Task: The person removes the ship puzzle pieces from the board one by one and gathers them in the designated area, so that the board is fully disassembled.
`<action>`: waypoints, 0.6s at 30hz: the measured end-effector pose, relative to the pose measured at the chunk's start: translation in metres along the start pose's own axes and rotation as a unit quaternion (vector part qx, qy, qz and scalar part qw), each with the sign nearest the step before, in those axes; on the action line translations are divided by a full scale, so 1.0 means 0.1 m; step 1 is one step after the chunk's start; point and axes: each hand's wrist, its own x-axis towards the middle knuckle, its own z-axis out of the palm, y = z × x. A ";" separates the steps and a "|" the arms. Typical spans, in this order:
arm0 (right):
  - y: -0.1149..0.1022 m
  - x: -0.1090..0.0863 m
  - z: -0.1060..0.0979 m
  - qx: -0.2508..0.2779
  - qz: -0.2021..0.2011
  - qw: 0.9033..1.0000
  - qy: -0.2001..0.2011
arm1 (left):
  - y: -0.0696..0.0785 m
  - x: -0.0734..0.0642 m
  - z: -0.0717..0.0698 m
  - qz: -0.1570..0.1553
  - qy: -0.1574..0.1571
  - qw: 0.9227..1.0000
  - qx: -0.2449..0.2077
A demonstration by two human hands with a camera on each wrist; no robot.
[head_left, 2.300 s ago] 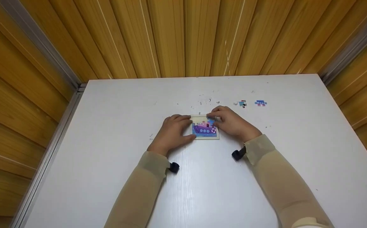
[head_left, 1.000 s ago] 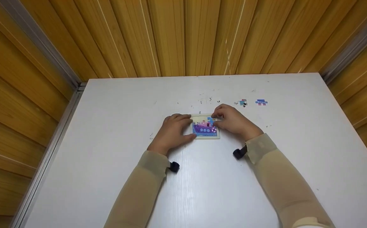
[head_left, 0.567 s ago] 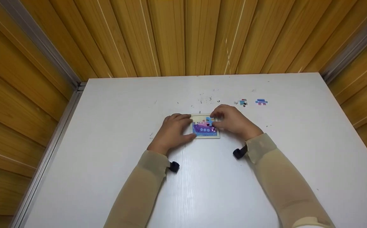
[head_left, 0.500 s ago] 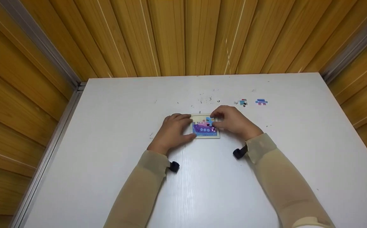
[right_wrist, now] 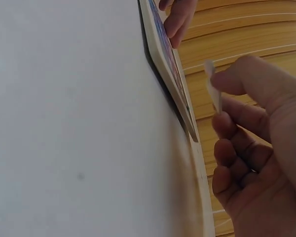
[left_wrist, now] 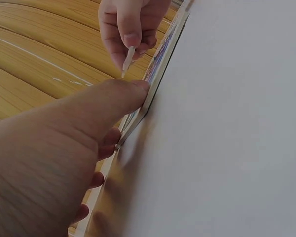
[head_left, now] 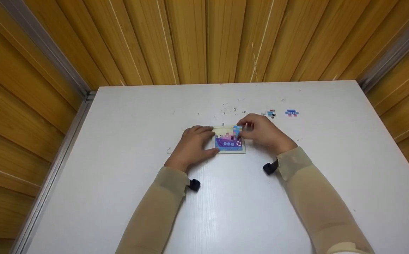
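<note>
wooden panels [head_left: 190, 42] line the top of the frame behind a white table [head_left: 225, 204], where, left of centre, the left hand [head_left: 192, 148] lies with its fingers spread, thumb and fingertips touching the left side of a small puzzle board [head_left: 233, 152] at the middle. just right of that, the right hand [head_left: 262, 133] pinches a puzzle piece [right_wrist: 213, 91] between thumb and finger, lifted clear of the board's upper right part. farther right, toward the upper right, a small multicoloured piece [head_left: 271, 113] and a blue-and-pink piece [head_left: 292, 113] lie near each other.
</note>
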 end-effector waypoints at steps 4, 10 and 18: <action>-0.02 -0.01 -0.10 -0.008 -0.006 1.000 0.009 | 0.01 -0.01 -0.02 -0.007 -0.002 1.000 -0.004; 0.03 -0.07 -0.29 -0.017 -0.013 1.000 0.011 | 0.02 -0.01 0.00 -0.013 -0.006 1.000 -0.006; 0.16 -0.23 -0.66 -0.045 0.007 0.999 0.030 | 0.01 0.01 0.01 -0.005 -0.001 1.000 -0.005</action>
